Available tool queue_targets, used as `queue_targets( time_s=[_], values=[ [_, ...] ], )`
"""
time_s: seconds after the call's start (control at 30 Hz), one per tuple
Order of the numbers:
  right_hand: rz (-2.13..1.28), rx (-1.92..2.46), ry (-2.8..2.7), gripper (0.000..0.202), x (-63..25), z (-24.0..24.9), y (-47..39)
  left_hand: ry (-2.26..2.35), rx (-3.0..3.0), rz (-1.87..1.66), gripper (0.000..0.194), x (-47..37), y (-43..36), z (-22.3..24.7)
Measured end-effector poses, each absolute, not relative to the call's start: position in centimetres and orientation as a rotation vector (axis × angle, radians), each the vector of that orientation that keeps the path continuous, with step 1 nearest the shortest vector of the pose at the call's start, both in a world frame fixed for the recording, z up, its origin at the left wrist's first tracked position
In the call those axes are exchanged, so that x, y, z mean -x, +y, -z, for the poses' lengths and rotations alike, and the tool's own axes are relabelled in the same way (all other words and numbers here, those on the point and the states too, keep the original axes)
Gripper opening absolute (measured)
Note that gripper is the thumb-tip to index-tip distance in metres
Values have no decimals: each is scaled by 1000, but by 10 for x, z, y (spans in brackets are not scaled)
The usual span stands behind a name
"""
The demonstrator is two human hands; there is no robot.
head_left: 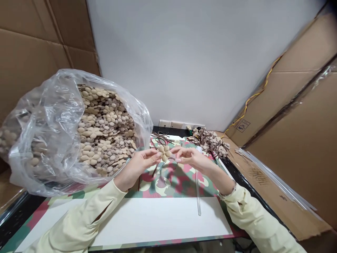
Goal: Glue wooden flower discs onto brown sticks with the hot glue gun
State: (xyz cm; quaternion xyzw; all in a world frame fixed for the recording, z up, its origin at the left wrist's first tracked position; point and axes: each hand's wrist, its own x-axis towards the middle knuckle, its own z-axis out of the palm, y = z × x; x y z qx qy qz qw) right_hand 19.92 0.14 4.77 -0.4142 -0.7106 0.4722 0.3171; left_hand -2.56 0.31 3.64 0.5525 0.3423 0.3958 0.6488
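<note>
Between my two hands, above the camouflage-patterned cloth (152, 188), is a beige flower-shaped piece (164, 153) with rounded petals. My left hand (140, 163) pinches the flower's left edge between thumb and fingers. On the other side, my right hand (191, 158) has its fingers pinched together close to the flower, at a thin dark strip (171, 159) that curves below it. Just how the strip meets the flower is too small to tell.
A large clear plastic bag (55, 116) full of similar flowers stands at the left. Flowers with dark strips (210, 142) are heaped at the back right. A clear plastic stick (198, 196) crosses the white sheet (158, 219). Cardboard (297, 116) stands at the right.
</note>
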Motion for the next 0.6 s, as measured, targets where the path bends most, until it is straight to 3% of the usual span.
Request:
queue_targets(
  time_s=[0.17,0.6],
  values=[
    [-1340,999,-1532,12,-182,-44,-20,581,-1016,-656,16,19,-6,-34],
    [-1506,970,-1080,17,-166,-20,-20,603,-1104,-628,15,10,-9,-28]
  ],
)
